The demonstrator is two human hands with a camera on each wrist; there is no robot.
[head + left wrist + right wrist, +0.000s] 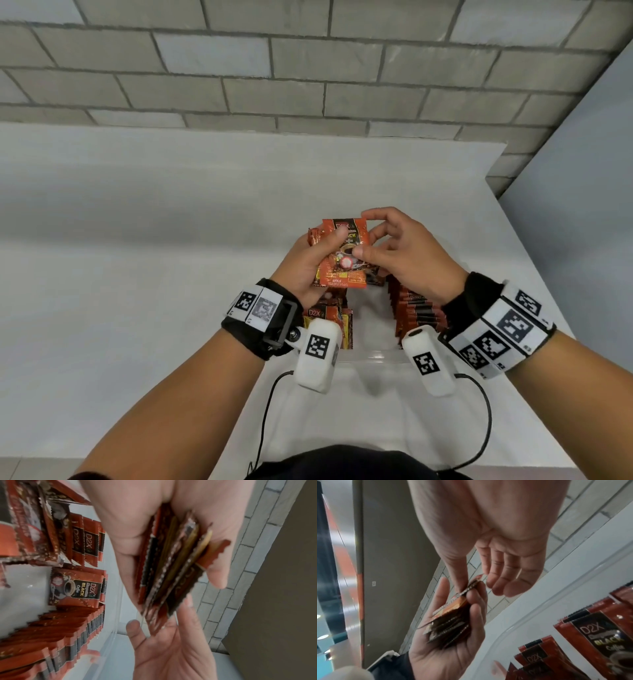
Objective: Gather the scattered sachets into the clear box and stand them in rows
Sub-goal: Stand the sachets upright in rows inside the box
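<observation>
My left hand [308, 263] grips a stack of red-and-black coffee sachets [342, 260], thumb across the top one. My right hand [387, 240] pinches that top sachet at its right edge between thumb and forefinger. Both hands hover over the clear box [376, 356]. Inside it, sachets stand in a right row [416, 313] and a left row [329, 317]. In the left wrist view the stack [171, 568] fans out edge-on from my left hand [130, 534], with the rows [68, 635] below. In the right wrist view my right hand [505, 561] meets the stack [450, 619] held in my left hand [447, 655].
The box sits near the front of a white table [137, 274] against a grey brick wall [308, 68]. The table's right edge [534, 260] lies close to the box. Two black cables [486, 411] hang from my wrist cameras.
</observation>
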